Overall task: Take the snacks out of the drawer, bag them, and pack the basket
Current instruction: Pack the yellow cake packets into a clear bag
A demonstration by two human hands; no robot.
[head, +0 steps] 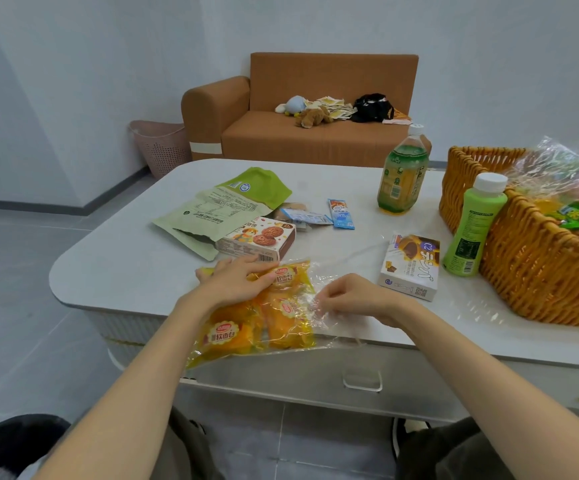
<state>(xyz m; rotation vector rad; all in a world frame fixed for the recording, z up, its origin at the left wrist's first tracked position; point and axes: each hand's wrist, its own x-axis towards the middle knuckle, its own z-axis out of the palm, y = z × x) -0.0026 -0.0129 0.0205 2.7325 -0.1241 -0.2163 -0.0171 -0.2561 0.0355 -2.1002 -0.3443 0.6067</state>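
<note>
Head view. Landmark: the clear bag [336, 322], lying at the near edge of the white surface [125, 258], partly overhanging it.

- Yellow bread packs [232, 336] are inside the bag, several side by side.
- Left hand [239, 278] lies flat on the far-left end of the bag, fingers [262, 271] straight, pressing down on the packs.
- Right hand [353, 294] is at the bag's right end, fingers curled and pinching the loose clear plastic there.
- Drawer [281, 379] front sits directly below the bag, under the surface edge, with a clear handle [362, 381].
- Biscuit box [260, 239] is just behind the bag, close to the left hand's fingertips.
- Torn green pouch [218, 206] lies behind the bag and to the left, its edge over the biscuit box.
- Small blue sachets [341, 213] lie behind the bag, past the biscuit box.
- White and purple snack box [411, 268] lies right of the bag, near the right hand, not touching it.
- Wicker basket [540, 271] stands well right of the bag; crinkled clear wrap and colourful packets show inside.
- Light green bottle [471, 226] stands upright between the bag and the basket, against the basket wall.
- Tea bottle [404, 174] stands upright far behind the bag, to the right.
- Brown sofa [315, 133] is on the floor far beyond the bag.
</note>
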